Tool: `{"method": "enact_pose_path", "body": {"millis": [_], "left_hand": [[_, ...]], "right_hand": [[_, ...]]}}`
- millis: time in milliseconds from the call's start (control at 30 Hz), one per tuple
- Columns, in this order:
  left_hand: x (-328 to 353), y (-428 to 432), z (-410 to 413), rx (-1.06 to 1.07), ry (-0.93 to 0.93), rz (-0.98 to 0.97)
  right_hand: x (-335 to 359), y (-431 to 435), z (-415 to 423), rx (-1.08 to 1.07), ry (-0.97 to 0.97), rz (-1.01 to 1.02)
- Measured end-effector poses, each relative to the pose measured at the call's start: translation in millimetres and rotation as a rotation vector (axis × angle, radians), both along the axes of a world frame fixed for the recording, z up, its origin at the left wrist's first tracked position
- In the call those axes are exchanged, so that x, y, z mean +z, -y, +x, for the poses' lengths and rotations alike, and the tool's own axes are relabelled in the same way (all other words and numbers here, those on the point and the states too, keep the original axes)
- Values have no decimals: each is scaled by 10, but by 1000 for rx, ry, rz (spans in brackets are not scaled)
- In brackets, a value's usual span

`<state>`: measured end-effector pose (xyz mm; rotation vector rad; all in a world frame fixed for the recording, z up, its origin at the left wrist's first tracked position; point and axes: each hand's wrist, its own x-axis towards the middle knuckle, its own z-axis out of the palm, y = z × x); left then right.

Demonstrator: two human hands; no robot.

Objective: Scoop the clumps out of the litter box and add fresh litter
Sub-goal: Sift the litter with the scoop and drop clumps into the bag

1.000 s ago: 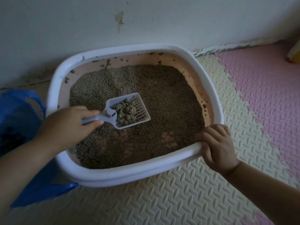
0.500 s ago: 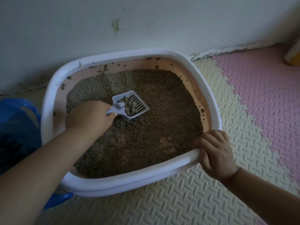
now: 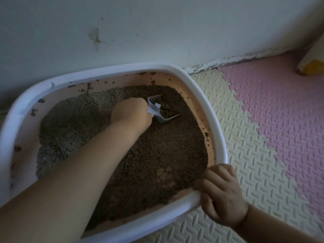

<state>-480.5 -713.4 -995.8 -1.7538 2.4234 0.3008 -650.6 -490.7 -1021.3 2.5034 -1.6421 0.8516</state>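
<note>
Scoop (image 3: 157, 111) is in the far right corner of the box (image 3: 112, 72), blade dug into the litter (image 3: 157, 155) and tilted. A dark load sits in it. Looks like a clump, but it's too dim to be sure.

Left hand (image 3: 131, 114) is closed around the scoop handle. The handle itself is hidden under the fist; only the blade sticks out beyond the knuckles, toward the right wall of the box. The arm reaches diagonally across from the near left corner, so the scoop is at full stretch, touching the hand. My read: working the corner where clumps stick. Specks are crusted on the far and right inner walls.

Right hand (image 3: 220, 193) grips the rim at the near right corner, fingers curled over the edge. Probably a brace, so the box doesn't slide or tip while the scoop pushes away from it.

Litter is thin along the near edge, with a pale patch of box floor showing through. Scooping phase, I'd say. No fresh litter added yet, and none in view.

Box sits on a foam mat (image 3: 254, 155), far edge near the wall (image 3: 157, 32).
</note>
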Motion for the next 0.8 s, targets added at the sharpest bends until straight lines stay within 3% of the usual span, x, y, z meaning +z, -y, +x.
{"method": "enact_pose_path", "body": {"millis": [100, 300, 800], "left_hand": [[-120, -30, -57, 58, -96, -26], [-346, -268, 157, 102, -457, -5], [88, -705, 1328, 82, -600, -115]], "right_hand": [[-14, 24, -3, 14, 8, -28], [-39, 19, 10, 14, 37, -39], [8, -22, 81, -81, 21, -4]]}}
